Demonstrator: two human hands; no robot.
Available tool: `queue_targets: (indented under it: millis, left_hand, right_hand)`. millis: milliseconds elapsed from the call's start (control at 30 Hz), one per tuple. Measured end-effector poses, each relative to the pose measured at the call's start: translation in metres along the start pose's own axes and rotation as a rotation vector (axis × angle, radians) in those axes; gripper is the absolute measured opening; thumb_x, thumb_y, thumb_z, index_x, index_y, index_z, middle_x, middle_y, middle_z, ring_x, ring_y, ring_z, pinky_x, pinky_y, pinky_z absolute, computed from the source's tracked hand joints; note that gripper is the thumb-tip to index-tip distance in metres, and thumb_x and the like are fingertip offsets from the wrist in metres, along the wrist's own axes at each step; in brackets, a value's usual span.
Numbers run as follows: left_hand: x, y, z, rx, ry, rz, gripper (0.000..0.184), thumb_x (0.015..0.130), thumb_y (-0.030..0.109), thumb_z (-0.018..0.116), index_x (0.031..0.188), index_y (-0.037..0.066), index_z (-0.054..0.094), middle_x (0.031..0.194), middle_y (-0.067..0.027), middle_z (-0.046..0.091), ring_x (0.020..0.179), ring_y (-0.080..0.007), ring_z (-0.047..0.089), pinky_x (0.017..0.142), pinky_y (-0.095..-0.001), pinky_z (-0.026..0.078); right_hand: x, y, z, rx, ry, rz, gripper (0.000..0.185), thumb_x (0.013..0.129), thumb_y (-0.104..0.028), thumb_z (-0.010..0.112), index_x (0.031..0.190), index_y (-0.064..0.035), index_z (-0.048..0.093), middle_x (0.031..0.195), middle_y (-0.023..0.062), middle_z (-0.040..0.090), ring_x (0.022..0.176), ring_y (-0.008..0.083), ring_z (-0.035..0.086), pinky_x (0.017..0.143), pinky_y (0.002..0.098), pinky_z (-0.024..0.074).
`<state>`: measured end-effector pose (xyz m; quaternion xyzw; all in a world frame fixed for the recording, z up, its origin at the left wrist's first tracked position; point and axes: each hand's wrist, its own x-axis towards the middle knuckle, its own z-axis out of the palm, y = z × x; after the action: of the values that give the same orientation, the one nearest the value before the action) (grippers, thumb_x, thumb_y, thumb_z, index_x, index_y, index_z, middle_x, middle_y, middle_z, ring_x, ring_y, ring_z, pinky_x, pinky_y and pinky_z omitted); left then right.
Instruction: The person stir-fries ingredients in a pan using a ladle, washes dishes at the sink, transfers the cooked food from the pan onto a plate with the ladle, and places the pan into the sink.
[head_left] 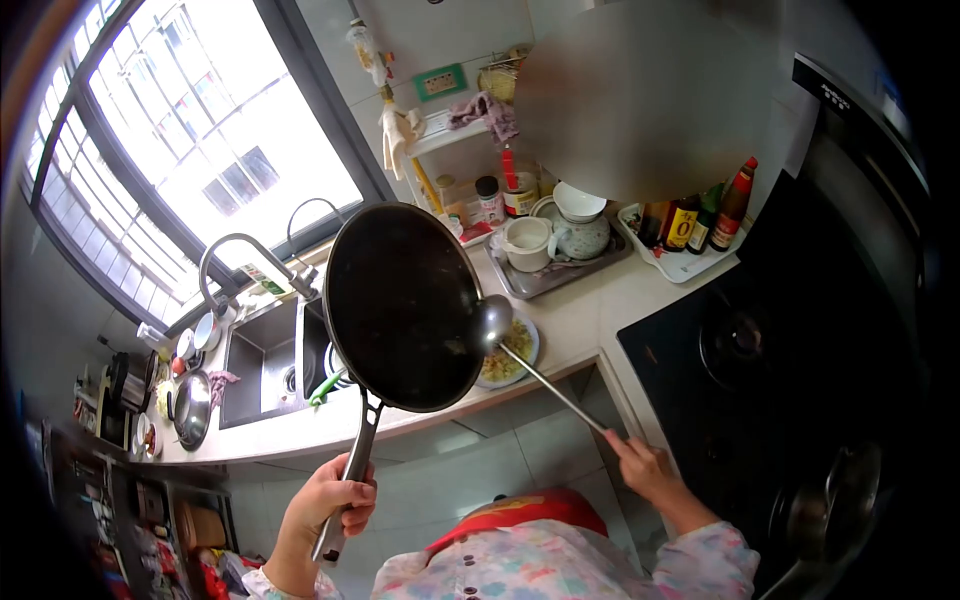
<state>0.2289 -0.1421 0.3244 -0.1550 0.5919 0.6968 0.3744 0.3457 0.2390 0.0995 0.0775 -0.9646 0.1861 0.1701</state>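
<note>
My left hand is wrapped round the handle of a dark wok, which is lifted and tilted so that its inside faces me. Closed on the thin handle of a metal ladle is my right hand. The ladle's bowl is at the right rim of the wok; whether they touch I cannot tell. Behind the ladle, on the counter, a white plate holds yellowish food in small pieces, partly hidden by the wok and ladle.
A sink with a curved faucet lies left. A tray with pots and a bowl stands behind the plate. Sauce bottles stand in a white tray at right, beside the black stove. A lidded pan is lower right.
</note>
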Motion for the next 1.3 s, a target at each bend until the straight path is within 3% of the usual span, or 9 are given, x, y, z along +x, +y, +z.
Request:
queue_targets:
  millis: [433,700,800,867,933,1000,1067,1167,1300]
  left_hand:
    - [-0.010,-0.006,0.009,-0.036,0.057,0.024,0.021,0.070,-0.002,0.059,0.080,0.004,0.041,0.052,-0.0020,0.040,0.035,-0.0091,0.037,0.031,-0.0226,0.032]
    - [-0.008,-0.013,0.001,-0.019,0.012,0.048,0.021,0.073,-0.001,0.058,0.083,0.005,0.040,0.054,-0.0021,0.040,0.036,-0.0097,0.040,0.031,-0.0244,0.034]
    - [-0.008,-0.015,0.001,-0.012,0.042,0.029,0.024,0.073,0.002,0.061,0.085,0.007,0.040,0.056,-0.0012,0.040,0.038,-0.0088,0.038,0.032,-0.0237,0.033]
    - [-0.009,-0.018,-0.001,-0.029,0.000,0.059,0.023,0.074,0.005,0.061,0.084,0.007,0.040,0.056,-0.0004,0.040,0.038,-0.0081,0.037,0.033,-0.0231,0.033]
    - [-0.007,-0.025,-0.010,-0.052,-0.033,0.077,0.023,0.074,0.006,0.061,0.084,0.006,0.040,0.056,-0.0003,0.041,0.038,-0.0069,0.039,0.032,-0.0218,0.035]
    - [-0.007,-0.029,-0.016,-0.084,-0.056,0.087,0.023,0.074,0.007,0.060,0.083,0.006,0.040,0.056,-0.0001,0.042,0.038,-0.0064,0.040,0.032,-0.0212,0.035]
    - [-0.009,-0.031,-0.026,-0.111,-0.069,0.087,0.022,0.073,0.006,0.060,0.082,0.006,0.040,0.057,-0.0004,0.043,0.037,-0.0060,0.040,0.031,-0.0205,0.035]
    - [-0.006,-0.047,-0.052,-0.192,-0.124,0.112,0.023,0.073,0.007,0.060,0.084,0.005,0.040,0.055,-0.0002,0.042,0.036,-0.0062,0.039,0.029,-0.0203,0.033]
    - [-0.018,-0.060,-0.095,-0.331,-0.236,0.149,0.021,0.074,0.007,0.059,0.085,0.005,0.040,0.052,0.0003,0.040,0.034,-0.0065,0.037,0.028,-0.0205,0.032]
  right_hand:
    - [0.024,-0.037,0.051,0.378,0.091,-0.007,0.047,0.074,0.002,0.054,0.120,-0.0113,0.057,0.072,0.0097,0.053,0.053,0.0275,0.054,0.046,0.0372,0.0463]
    - [-0.006,0.015,-0.028,-0.079,-0.022,-0.046,0.049,0.071,0.001,0.052,0.118,-0.0093,0.058,0.069,0.0096,0.050,0.047,0.0241,0.052,0.041,0.0343,0.0439]
    - [0.004,0.007,-0.012,0.044,0.058,-0.061,0.046,0.072,0.003,0.050,0.116,-0.0030,0.059,0.066,0.0150,0.050,0.043,0.0256,0.049,0.040,0.0336,0.0404]
    - [0.014,-0.016,-0.006,0.203,-0.038,0.042,0.050,0.071,0.006,0.052,0.120,0.0014,0.053,0.074,0.0201,0.052,0.062,0.0343,0.055,0.051,0.0397,0.0441]
    - [0.016,-0.018,0.003,0.121,-0.093,-0.106,0.055,0.072,0.007,0.053,0.126,0.0014,0.047,0.074,0.0170,0.055,0.054,0.0277,0.055,0.045,0.0352,0.0428]
    - [0.004,-0.020,-0.017,-0.010,-0.222,0.035,0.036,0.081,-0.003,0.052,0.117,-0.0057,0.056,0.099,0.0185,0.059,0.082,0.0341,0.060,0.069,0.0392,0.0495]
    - [0.003,-0.027,-0.048,-0.100,-0.128,-0.065,0.041,0.079,-0.003,0.053,0.120,-0.0090,0.055,0.098,0.0198,0.059,0.080,0.0370,0.059,0.066,0.0416,0.0492]
    - [-0.002,-0.026,-0.047,-0.087,-0.195,0.198,0.041,0.079,-0.004,0.054,0.121,-0.0079,0.054,0.104,0.0202,0.059,0.082,0.0374,0.060,0.068,0.0434,0.0488]
    - [0.054,-0.109,-0.027,0.134,0.015,-0.082,0.049,0.079,-0.003,0.054,0.128,-0.0069,0.047,0.096,0.0166,0.059,0.079,0.0337,0.059,0.066,0.0412,0.0473]
